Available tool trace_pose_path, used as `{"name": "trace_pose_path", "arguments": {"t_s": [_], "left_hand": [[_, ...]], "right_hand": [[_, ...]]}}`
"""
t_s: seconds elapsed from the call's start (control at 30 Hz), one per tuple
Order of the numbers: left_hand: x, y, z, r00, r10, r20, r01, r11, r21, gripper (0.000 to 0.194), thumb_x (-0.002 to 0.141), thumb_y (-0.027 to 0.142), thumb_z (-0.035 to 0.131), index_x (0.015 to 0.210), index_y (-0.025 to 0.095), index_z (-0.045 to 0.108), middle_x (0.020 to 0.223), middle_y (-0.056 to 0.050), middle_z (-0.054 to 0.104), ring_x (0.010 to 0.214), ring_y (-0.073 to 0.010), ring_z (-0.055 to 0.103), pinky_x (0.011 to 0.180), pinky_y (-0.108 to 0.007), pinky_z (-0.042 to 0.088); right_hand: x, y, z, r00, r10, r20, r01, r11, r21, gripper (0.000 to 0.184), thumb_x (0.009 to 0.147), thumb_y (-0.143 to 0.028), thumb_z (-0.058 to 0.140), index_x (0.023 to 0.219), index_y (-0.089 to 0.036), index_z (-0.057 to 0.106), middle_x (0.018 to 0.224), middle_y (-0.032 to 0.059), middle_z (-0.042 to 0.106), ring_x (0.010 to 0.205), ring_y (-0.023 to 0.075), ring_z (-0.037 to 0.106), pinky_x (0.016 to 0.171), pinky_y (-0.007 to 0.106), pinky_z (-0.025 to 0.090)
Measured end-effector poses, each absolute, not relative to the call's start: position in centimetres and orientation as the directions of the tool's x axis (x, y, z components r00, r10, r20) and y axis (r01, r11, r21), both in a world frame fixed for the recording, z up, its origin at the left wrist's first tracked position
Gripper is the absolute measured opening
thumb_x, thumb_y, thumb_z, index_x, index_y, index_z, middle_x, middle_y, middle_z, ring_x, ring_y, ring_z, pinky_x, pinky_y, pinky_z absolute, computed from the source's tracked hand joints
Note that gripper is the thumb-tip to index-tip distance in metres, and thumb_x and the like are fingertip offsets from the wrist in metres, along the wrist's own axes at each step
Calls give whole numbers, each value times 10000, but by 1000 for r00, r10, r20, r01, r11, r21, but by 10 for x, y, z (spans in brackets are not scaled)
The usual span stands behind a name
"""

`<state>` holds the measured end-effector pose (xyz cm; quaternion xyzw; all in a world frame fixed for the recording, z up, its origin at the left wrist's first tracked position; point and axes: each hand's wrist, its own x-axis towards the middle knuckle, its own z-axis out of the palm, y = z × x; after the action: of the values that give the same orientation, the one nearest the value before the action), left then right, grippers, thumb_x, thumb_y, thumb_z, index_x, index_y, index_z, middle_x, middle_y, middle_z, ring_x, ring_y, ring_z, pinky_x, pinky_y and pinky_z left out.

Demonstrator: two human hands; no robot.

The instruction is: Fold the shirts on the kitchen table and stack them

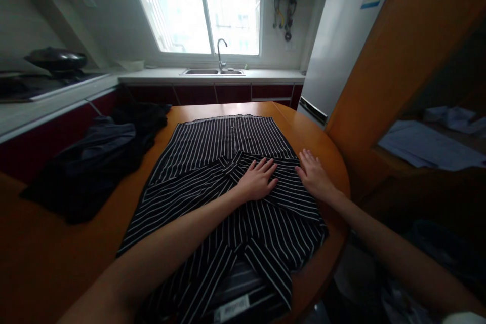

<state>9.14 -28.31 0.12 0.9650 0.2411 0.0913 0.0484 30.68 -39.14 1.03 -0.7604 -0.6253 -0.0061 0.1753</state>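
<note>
A black shirt with white stripes point(212, 136) lies spread on the wooden table, its collar towards me and its hem at the far side. Both sleeves are folded inward across its body, with the cuffs near the middle. My left hand point(257, 179) rests flat on the right-hand sleeve, fingers spread. At the shirt's right edge, my right hand point(313, 174) lies with its fingers stretched out, partly over the bare tabletop. Inside the collar a pale label point(231, 309) shows. My left forearm covers part of the shirt's lower left.
Dark crumpled clothes point(102, 157) lie on the left of the round-ended table point(330, 157). Beyond it are a counter with a sink point(201, 72), a faucet point(220, 55) and a covered wok point(56, 59) on the stove. A fridge point(341, 35) stands at right, beside a shelf with papers point(429, 144).
</note>
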Motion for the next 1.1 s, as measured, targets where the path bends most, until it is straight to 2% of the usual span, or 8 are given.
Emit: {"name": "trace_pose_path", "arguments": {"t_s": [0.13,0.23,0.33,0.47,0.63,0.83,0.97,1.1], "left_hand": [[91,-283,2,870,470,148,455,-881,129,640,1034,557,271,1574,216,316,1653,-66,247,1535,-291,173,1221,-541,154],[91,-283,2,869,471,150,456,-881,128,630,1036,545,275,1574,220,316,1651,-68,256,1533,-297,180,1220,-541,161],[92,-284,1,868,470,158,455,-882,126,626,1038,545,272,1577,229,311,1652,-69,250,1533,-302,175,1220,-540,154],[91,-279,12,895,440,77,424,-890,166,627,1041,556,281,1577,231,306,1652,-76,249,1534,-287,181,1219,-531,166],[65,-241,47,920,390,52,377,-912,163,568,1056,531,286,1520,231,419,1606,-63,369,1515,-252,250,1229,-464,180],[8,-195,37,887,462,-3,460,-883,93,645,1050,571,271,1595,225,257,1662,-80,214,1545,-266,122,1234,-474,136],[-7,-205,16,854,519,-31,519,-845,129,639,1056,576,212,1609,256,196,1676,-40,152,1550,-240,93,1241,-490,94],[-4,-209,22,859,505,-89,512,-834,205,641,1059,555,230,1616,243,166,1684,-34,95,1554,-252,28,1245,-502,53]], "right_hand": [[275,-424,10,-64,983,170,956,110,-273,649,1028,-468,316,1575,-120,316,1653,119,223,1538,233,151,1247,482,136],[263,-445,1,-131,981,142,954,164,-250,643,1025,-501,343,1577,-172,327,1650,102,234,1538,236,144,1247,506,120],[263,-451,-3,-107,982,158,947,149,-286,625,1020,-504,364,1569,-205,352,1647,95,241,1538,250,145,1239,540,125],[276,-434,7,73,976,207,890,30,-455,568,1023,-482,340,1527,-237,434,1622,108,315,1522,286,213,1204,627,147],[295,-386,33,213,939,271,844,-37,-535,576,1019,-457,328,1515,-190,449,1627,127,304,1524,279,209,1210,592,162],[286,-333,28,134,962,239,927,-36,-374,623,1008,-452,348,1539,-129,389,1645,163,240,1532,321,158,1202,619,131],[278,-324,-1,63,980,189,973,-18,-231,627,1009,-455,321,1513,-96,423,1623,186,292,1521,328,199,1198,613,151],[286,-324,-27,23,979,202,991,5,-137,642,1007,-482,248,1478,-110,477,1585,184,377,1489,326,292,1185,601,202]]}}
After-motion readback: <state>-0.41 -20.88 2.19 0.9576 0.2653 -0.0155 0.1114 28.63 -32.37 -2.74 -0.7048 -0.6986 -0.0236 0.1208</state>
